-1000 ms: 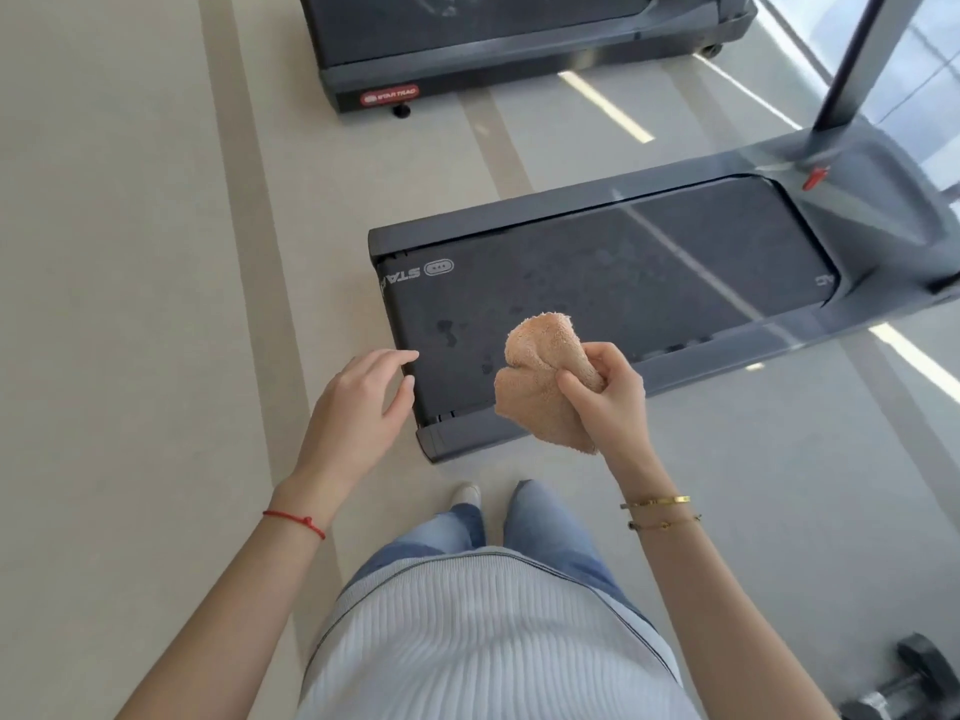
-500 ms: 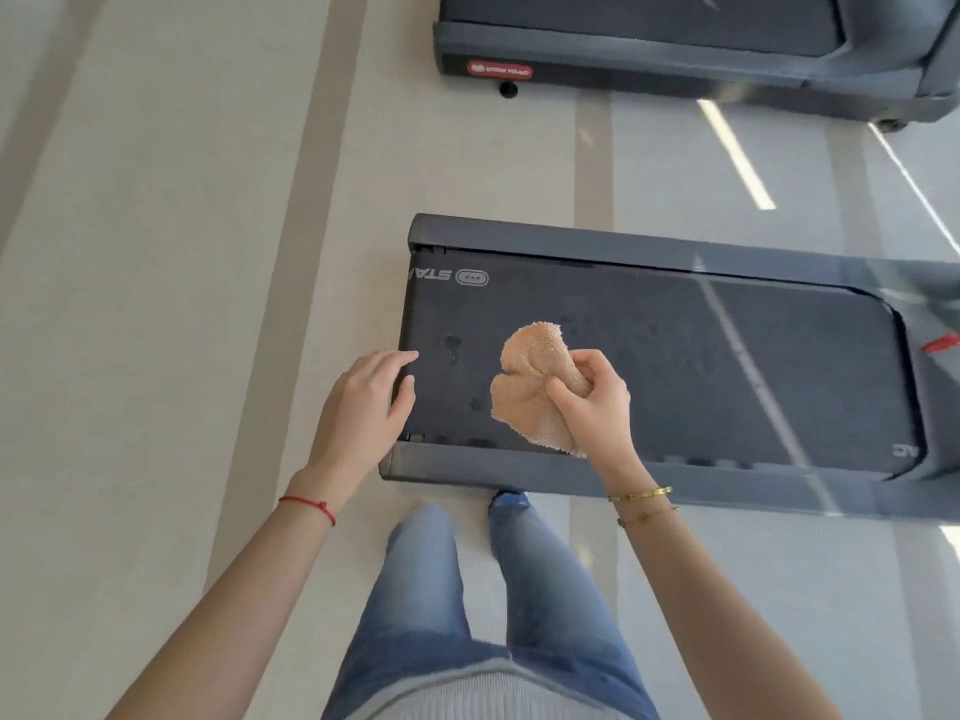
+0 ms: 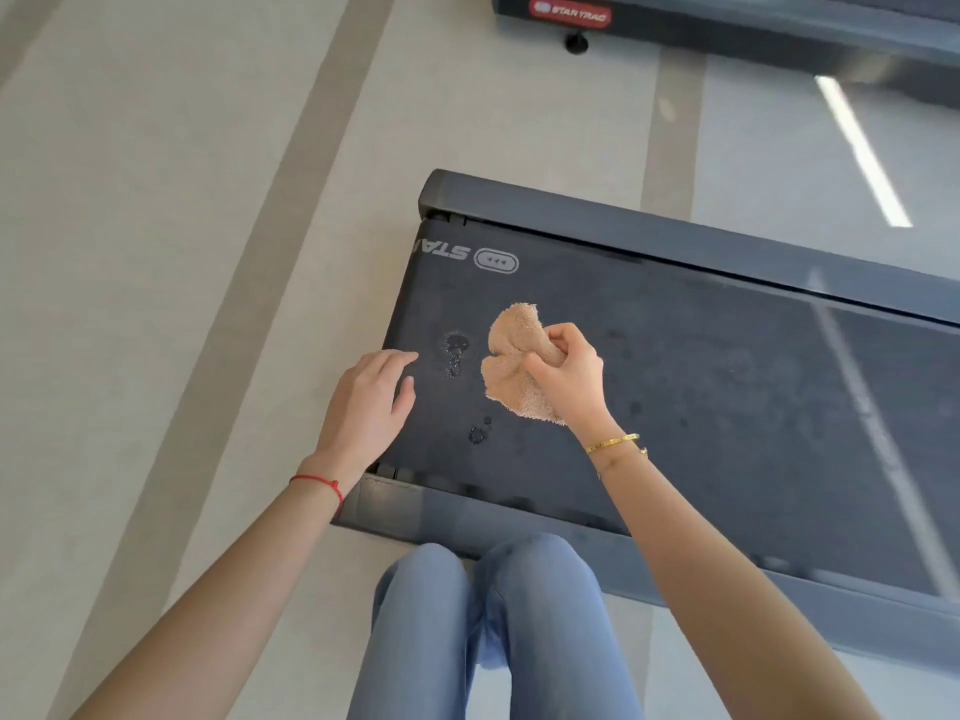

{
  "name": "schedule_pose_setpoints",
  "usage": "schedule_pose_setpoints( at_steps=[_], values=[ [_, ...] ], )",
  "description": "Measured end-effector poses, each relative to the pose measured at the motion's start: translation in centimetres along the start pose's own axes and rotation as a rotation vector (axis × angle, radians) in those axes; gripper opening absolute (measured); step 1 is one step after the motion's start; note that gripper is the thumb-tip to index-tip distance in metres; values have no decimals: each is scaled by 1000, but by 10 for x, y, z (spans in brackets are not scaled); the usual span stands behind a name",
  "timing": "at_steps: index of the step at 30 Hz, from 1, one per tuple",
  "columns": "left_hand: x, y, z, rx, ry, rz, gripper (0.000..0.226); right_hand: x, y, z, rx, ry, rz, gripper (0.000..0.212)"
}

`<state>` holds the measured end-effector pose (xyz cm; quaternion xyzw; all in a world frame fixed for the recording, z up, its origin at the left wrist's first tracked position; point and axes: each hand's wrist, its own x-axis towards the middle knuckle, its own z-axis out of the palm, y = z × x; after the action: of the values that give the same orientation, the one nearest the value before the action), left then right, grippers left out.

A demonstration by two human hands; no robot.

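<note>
1. Step in hand: the approach to a wipe. My knees are at the near side rail of the treadmill belt. As far as I can judge, the cloth is not yet down on the surface.
2. Right hand: fingers and thumb curled tight round the cloth. It is bunched up and sits over the belt, just right of the wet marks.
3. Left hand: fingers loose and nearly straight, holding nothing, at the belt's end edge. I cannot tell whether it touches.
4. Targets: a larger wet spot between my hands, and a smaller wet spot nearer me. Fainter blotches lie further right.
5. Next move, as I judge it: lower the cloth onto the larger spot, press, then drag it over both marks, with the left hand bracing.
6. Cloth orientation: crumpled, with no clear long axis. One lobe points up and away from me, and the loose flap hangs toward my wrist.
7. Belt orientation: the long axis runs left to right across my view, with the logo end at my left.
</note>
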<state>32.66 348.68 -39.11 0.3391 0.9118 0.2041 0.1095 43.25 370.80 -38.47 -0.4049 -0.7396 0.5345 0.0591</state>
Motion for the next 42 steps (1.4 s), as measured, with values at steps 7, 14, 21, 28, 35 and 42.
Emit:
schedule_pose_setpoints(
  at_steps=[7,14,21,28,35,42],
  values=[
    [18,-79,162,26,-13,-22,32,90,142,90,-18,-74,-94,19],
    [29,-122,249,53,-4,16,36,140,239,114,-126,-46,-282,29],
    [38,-140,276,112,1,53,41,148,278,110,-669,176,-631,51],
    [40,-164,288,205,23,17,47,155,290,130,-984,-114,-579,62],
    [51,-187,299,226,21,-42,57,197,255,180,-899,-112,-546,54],
    [52,-193,308,216,53,-55,58,173,265,187,-953,-341,-863,55]
  ],
)
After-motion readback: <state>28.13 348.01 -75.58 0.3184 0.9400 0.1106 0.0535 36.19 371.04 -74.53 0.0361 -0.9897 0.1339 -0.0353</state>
